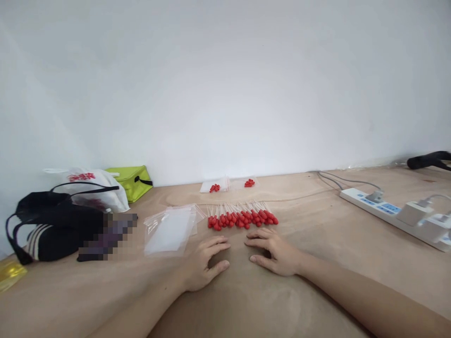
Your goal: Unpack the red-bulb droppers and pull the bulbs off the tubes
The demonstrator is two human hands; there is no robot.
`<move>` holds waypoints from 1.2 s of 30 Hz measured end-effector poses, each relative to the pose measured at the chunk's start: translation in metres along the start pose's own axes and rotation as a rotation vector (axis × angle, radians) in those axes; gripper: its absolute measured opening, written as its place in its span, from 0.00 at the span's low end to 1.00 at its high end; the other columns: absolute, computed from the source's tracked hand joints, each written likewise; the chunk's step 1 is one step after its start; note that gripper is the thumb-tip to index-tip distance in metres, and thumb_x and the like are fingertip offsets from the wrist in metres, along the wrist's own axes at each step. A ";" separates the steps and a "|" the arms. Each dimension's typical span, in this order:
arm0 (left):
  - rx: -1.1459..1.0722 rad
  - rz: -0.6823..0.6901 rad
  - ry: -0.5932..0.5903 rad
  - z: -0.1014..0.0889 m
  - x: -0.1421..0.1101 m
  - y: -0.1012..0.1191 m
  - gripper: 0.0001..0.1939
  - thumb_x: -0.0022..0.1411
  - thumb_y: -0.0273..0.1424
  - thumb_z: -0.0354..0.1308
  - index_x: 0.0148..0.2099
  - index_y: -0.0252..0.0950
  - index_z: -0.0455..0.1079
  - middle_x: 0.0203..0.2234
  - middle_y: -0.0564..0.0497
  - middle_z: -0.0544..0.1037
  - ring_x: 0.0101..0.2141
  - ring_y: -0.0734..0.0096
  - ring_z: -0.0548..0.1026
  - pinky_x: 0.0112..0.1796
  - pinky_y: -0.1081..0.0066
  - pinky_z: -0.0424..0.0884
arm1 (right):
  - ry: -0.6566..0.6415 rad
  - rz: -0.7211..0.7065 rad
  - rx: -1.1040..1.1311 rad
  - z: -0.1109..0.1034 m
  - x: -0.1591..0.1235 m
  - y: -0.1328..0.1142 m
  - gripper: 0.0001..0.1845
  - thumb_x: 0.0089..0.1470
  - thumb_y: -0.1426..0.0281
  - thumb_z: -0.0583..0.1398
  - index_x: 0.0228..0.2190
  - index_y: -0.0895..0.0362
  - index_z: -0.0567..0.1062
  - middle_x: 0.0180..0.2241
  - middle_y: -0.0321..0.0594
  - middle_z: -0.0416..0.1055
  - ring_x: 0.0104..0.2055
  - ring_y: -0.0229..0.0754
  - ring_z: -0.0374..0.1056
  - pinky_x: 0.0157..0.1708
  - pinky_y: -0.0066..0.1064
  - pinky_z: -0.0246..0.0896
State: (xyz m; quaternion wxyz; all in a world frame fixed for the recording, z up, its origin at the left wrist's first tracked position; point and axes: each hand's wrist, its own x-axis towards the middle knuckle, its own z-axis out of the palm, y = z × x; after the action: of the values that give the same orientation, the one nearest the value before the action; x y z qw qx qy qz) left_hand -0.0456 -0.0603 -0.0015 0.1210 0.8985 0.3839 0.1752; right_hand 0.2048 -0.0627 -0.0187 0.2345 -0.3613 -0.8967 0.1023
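Note:
My left hand [207,263] rests on the tabletop with thumb and fingers apart, holding nothing. Opposite it, my right hand [271,251] lies open on the wood, also holding nothing. Just beyond both hands is a row of red-tipped white sticks [243,218], their red ends toward me. Left of the row, near my left hand, lie flat clear zip bags [169,231]. Farther back, by the wall, two small zip bags sit side by side; the left bag [206,186] and the right bag [239,184] each have several red tips on them or inside, I cannot tell which.
At the left are a black bag [66,225], a white plastic bag [116,192] and a lime-green bag [132,180]. A yellow item [12,274] shows at the left edge. On the right lies a white power strip [384,206] with plugs and grey cables; a black object [428,160] is behind it.

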 end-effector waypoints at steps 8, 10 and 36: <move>0.181 -0.171 0.563 0.007 0.027 -0.026 0.08 0.53 0.33 0.54 0.37 0.36 0.64 0.31 0.49 0.68 0.36 0.64 0.68 0.39 0.64 0.65 | 0.032 -0.028 -0.014 0.001 0.001 0.003 0.18 0.51 0.61 0.54 0.44 0.53 0.69 0.44 0.43 0.66 0.44 0.43 0.61 0.44 0.39 0.54; 0.171 -0.161 0.553 0.007 0.033 -0.031 0.10 0.54 0.35 0.53 0.38 0.35 0.63 0.32 0.48 0.68 0.36 0.65 0.68 0.39 0.65 0.65 | 0.022 -0.031 -0.016 0.001 0.001 0.004 0.18 0.51 0.61 0.54 0.44 0.53 0.69 0.44 0.43 0.66 0.44 0.43 0.61 0.44 0.38 0.54; 0.074 -0.011 0.585 0.008 0.011 -0.003 0.08 0.59 0.31 0.45 0.32 0.37 0.65 0.28 0.50 0.69 0.33 0.69 0.68 0.37 0.69 0.63 | 0.528 -0.007 -0.199 0.010 0.005 0.004 0.30 0.50 0.63 0.54 0.54 0.55 0.53 0.50 0.50 0.56 0.52 0.49 0.54 0.49 0.45 0.51</move>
State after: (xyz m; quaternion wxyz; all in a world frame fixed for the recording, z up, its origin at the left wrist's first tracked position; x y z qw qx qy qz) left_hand -0.0374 -0.0506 -0.0077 -0.0264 0.8116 0.4135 0.4119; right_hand 0.1987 -0.0567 -0.0269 0.4235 -0.3934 -0.8116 -0.0848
